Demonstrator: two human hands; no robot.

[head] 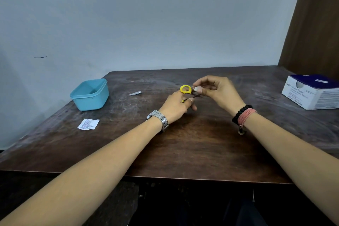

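A dark brown wooden tabletop (201, 143) carries a white-and-blue cardboard box (311, 93) at far right and a light-blue square plastic tub (89, 97) at left. Mid-table, the left hand (176, 105) grips small yellow-handled scissors (185, 86). The right hand (218, 91) pinches a small white scrap (196, 88) just above the blades.
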